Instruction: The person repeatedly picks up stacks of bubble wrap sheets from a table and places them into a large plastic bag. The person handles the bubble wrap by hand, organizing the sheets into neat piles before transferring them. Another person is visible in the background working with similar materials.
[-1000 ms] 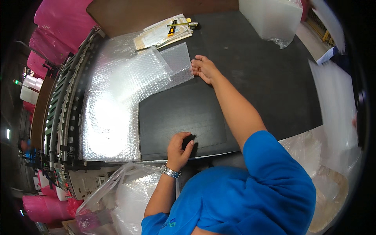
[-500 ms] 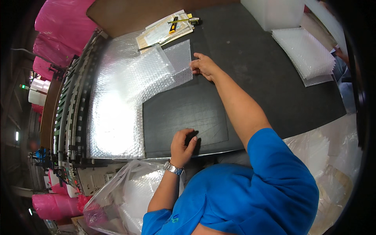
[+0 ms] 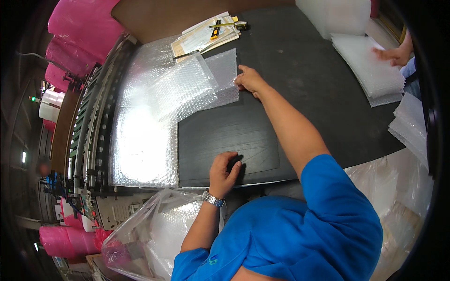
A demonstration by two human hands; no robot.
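My right hand (image 3: 251, 81) reaches to the far middle of the table. Its thumb and fingers close on the right edge of a small bubble wrap sheet (image 3: 226, 70), with the index finger stuck out. A second bubble wrap piece (image 3: 185, 84) overlaps that sheet on the left. Under them a wide bubble wrap web (image 3: 143, 154) covers the table's left part, glaring white in the middle. Close to the near edge, my left hand (image 3: 222, 172) rests with curled fingers above the dark mat (image 3: 220, 145). Something black shows at its fingertips, too dark to name.
Papers (image 3: 192, 40) with a yellow-black cutter (image 3: 215, 30) and tape measure (image 3: 240, 25) lie at the back. A bubble wrap stack (image 3: 363, 70) sits far right, another person's hand (image 3: 396, 55) over it. Machine rollers (image 3: 89, 126) line the left. A plastic bag (image 3: 140, 229) hangs in front.
Another person's hand has come over the stack at the right, and bubble wrap pieces now show at the right rim. The view has shifted slightly; my hands keep nearly the same places.
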